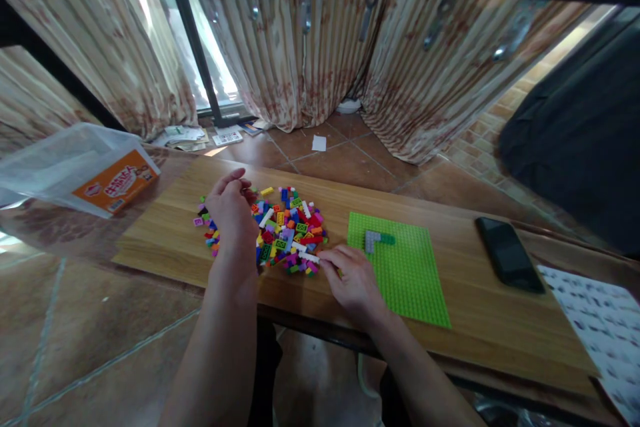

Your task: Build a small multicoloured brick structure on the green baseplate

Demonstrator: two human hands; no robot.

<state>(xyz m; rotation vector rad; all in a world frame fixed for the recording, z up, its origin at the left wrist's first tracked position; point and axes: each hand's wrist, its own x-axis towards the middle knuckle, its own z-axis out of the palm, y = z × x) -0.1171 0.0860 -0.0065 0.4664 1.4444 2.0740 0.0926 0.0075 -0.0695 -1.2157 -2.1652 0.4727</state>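
A heap of small coloured bricks [287, 230] lies in the middle of a wooden board [475, 307]. My left hand [231, 210] hovers over the heap's left side, its fingers curled and the fingertips pinched together; what they hold is too small to make out. My right hand [350, 275] rests on the board at the heap's right edge, fingers bent, its fingertips touching a white brick [309, 257]. Just right of that hand lies a bright green baseplate [405, 280] with a grey brick [371, 240] and a dark green brick [387, 239] on its far left part.
A black phone [509, 254] lies on the board to the right. A printed sheet [600, 327] sits at the far right. A clear plastic box with an orange label [83, 170] stands at the left. Curtains and tiled floor lie beyond the board.
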